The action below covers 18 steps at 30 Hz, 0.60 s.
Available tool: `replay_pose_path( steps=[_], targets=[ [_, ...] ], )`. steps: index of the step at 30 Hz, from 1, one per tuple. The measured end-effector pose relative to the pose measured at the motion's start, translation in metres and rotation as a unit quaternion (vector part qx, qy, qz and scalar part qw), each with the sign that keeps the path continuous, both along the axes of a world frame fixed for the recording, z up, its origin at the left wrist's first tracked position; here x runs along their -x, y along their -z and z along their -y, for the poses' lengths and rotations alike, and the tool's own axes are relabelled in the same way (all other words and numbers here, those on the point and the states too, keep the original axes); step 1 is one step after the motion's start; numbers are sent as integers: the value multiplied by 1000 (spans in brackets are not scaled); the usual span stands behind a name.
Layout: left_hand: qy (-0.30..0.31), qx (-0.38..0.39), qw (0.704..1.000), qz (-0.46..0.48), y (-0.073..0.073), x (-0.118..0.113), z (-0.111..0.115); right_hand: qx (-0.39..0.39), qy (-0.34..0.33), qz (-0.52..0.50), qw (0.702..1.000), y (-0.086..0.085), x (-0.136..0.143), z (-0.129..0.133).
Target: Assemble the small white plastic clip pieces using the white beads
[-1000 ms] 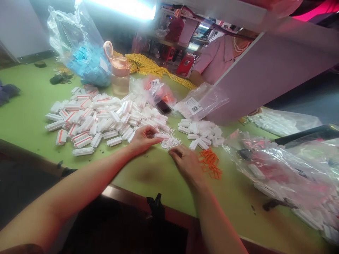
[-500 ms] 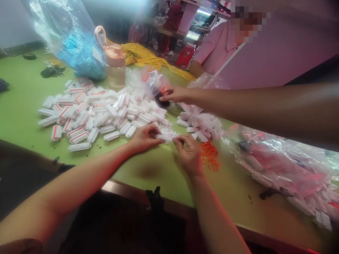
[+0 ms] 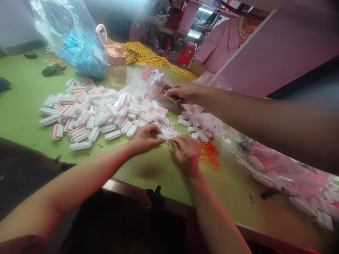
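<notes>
My left hand (image 3: 146,138) pinches a small, long white plastic piece (image 3: 162,136) by its left end. My right hand (image 3: 186,152) is closed, thumb and forefinger together at the right end of that piece; what lies between its fingertips is too small to make out. Just behind both hands is a scatter of tiny white parts (image 3: 171,131). To the left spreads a heap of white plastic pieces (image 3: 106,116), some with an orange-red stripe. Orange strips (image 3: 210,155) lie right of my right hand.
A co-worker's hand (image 3: 185,92) reaches in from the right, holding a dark phone-like object (image 3: 173,96). Behind the heap stand a bottle (image 3: 116,67) and a clear bag of blue parts (image 3: 82,58). Yellow cords (image 3: 148,53) lie farther back. Bagged white pieces (image 3: 286,169) cover the right side.
My right fingers have moved left onto the white piece's end. The co-worker's hand has lifted the dark object and shifted it right. My left hand has hardly moved.
</notes>
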State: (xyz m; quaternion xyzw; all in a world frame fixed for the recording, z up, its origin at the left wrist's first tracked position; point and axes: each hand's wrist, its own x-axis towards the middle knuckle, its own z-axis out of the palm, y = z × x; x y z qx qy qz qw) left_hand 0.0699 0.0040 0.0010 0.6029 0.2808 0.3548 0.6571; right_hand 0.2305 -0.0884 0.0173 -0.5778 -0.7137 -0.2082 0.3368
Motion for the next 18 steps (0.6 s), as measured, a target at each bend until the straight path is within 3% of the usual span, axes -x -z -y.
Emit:
replay_pose_path(
  steps=[6, 9, 13, 18],
  targets=[
    [-18, 51, 998, 19, 3, 1, -2, -8, -10, -11, 1000, 1, 1, 1],
    [-16, 60, 997, 43, 3, 1, -4, 26, -22, -124, 992, 2, 0, 2],
    [-9, 39, 999, 34, 4, 1, -5, 115, -5, -310, 944, 2, -1, 1],
    [19, -2, 1000, 23, 3, 1, -1, 246, -11, -368, 896, 1, 2, 1]
  ],
)
